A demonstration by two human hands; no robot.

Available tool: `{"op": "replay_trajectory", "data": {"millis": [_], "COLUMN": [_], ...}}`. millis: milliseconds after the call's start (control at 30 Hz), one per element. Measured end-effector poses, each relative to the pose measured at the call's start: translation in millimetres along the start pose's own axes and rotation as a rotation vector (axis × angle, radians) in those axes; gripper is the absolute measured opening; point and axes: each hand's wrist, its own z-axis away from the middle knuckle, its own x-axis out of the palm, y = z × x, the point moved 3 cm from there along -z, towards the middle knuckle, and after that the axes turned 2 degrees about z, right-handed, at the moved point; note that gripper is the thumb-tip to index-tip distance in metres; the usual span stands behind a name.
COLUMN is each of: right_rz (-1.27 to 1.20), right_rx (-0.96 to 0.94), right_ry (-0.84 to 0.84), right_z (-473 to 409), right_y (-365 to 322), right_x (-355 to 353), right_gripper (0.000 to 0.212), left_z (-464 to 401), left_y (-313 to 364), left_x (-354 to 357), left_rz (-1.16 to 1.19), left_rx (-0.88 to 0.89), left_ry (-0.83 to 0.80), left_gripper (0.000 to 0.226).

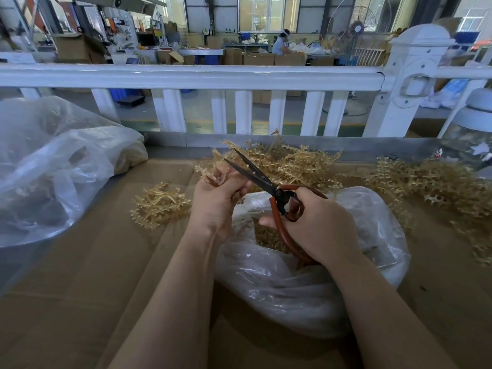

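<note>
Between both hands, red-handled scissors [269,186], dark blades parted, tan plastic sprig [217,177]

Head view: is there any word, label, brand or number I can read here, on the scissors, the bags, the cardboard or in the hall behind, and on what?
No text reads legibly anywhere.
On the scissors in the right hand: no mark visible.
On the tan plastic sprig in the left hand: none.
On the clear bag and the cardboard: plain.
On the yellow sign on a far machine: too small to read.
</note>
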Motion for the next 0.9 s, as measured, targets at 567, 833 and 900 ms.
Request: {"op": "replay_trajectory", "data": {"millis": [567,833,900], "right_rz": [-0.023,-0.012,0.0], "right_rx": [-0.01,-0.002,-0.008], "right_ry": [0.028,0.037,0.036], "right_z": [1.8,0.7,0.7], "right_y": [0.7,3.0,3.3], "right_x": [-1.4,-2.7,-2.1], "right_gripper": [0.059,0.064,0.064], "left_z": [1.3,1.1,0.8], "left_y": [2.6,2.4,2.6], "left_x": [-3.2,-6.9,-7.4], "left_rz": [-0.023,-0.081,-0.084], "left_rx": [-0.009,-0.019,-0.019], "left_ry": [-0.074,-0.088,-0.084], "left_gripper": [0.034,0.008,0.008]}}
